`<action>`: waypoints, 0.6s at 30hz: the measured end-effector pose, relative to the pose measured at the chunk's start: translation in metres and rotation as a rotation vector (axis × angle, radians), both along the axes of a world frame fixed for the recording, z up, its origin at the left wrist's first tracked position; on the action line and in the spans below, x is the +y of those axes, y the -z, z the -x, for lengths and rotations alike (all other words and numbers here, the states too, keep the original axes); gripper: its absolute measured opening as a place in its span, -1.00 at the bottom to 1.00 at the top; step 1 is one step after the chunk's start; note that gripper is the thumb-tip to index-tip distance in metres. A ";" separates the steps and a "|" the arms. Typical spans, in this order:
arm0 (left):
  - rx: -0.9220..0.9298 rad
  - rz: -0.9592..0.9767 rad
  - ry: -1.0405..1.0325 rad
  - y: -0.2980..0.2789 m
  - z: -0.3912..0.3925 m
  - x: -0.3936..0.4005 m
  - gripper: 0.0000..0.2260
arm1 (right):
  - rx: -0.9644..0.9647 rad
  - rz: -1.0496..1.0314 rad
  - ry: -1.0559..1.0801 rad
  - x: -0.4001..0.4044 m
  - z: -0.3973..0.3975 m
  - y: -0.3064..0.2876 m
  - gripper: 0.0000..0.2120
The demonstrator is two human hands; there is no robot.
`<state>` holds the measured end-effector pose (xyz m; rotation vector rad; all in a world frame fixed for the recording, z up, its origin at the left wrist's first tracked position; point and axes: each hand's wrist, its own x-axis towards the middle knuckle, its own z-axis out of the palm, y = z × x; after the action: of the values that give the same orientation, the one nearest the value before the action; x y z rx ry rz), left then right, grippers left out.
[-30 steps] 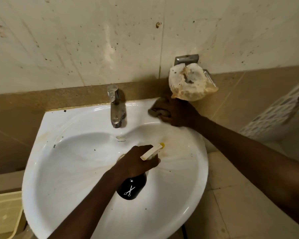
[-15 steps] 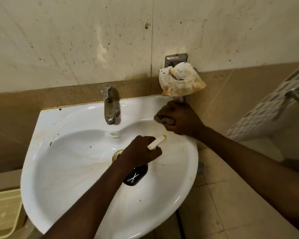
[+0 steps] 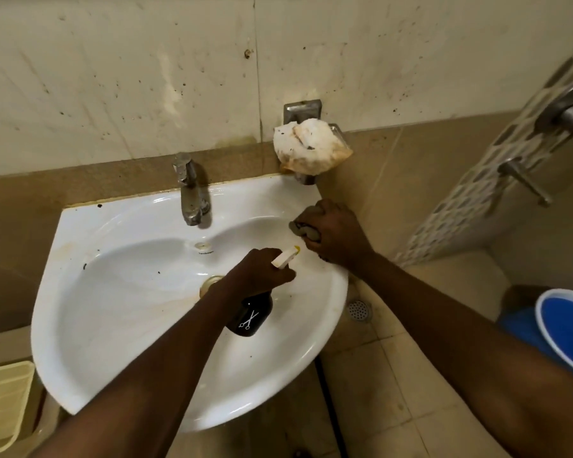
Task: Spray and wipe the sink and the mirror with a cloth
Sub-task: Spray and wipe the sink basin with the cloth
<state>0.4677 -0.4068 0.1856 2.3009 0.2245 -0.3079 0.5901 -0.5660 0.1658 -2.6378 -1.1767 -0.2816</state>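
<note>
A white corner sink (image 3: 119,312) with brown stains and dark specks fills the middle of the view. My left hand (image 3: 258,272) hangs over the basin near the drain (image 3: 209,283), shut on a black spray bottle (image 3: 250,314) with a cream nozzle (image 3: 285,257) aimed up and right. My right hand (image 3: 336,234) presses a small bunched grey cloth (image 3: 303,228) against the sink's right rim, just beyond the nozzle tip. No mirror is in view.
A metal tap (image 3: 189,190) stands at the sink's back. A stained crumpled rag (image 3: 310,147) sits on a wall bracket above the right corner. A blue bucket (image 3: 566,328) and a floor drain (image 3: 359,310) lie right; a cream bin (image 3: 2,404) is lower left.
My right hand with the cloth has slid from the sink's back corner under the bracket forward along the right rim. The left hand with the bottle has stayed over the basin.
</note>
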 end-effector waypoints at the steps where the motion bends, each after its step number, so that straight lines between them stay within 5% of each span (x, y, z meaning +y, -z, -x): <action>1: -0.001 0.018 -0.012 0.000 -0.001 -0.002 -0.82 | 0.008 0.006 0.025 0.003 -0.002 0.000 -0.67; 5: -0.009 0.119 -0.096 -0.002 0.001 -0.009 -0.81 | 0.045 0.046 0.056 0.019 -0.016 0.000 -0.59; 11: 0.031 0.085 0.114 -0.018 0.010 -0.009 -0.86 | -0.037 -0.018 -0.033 0.001 -0.003 0.005 -0.66; 18: 0.139 0.067 0.158 -0.034 0.034 -0.011 -0.86 | 0.081 0.045 -0.044 0.019 -0.023 -0.002 -0.60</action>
<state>0.4336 -0.4177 0.2198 2.2369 0.0993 -0.5485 0.6127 -0.5469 0.1682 -2.6310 -1.2275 -0.1404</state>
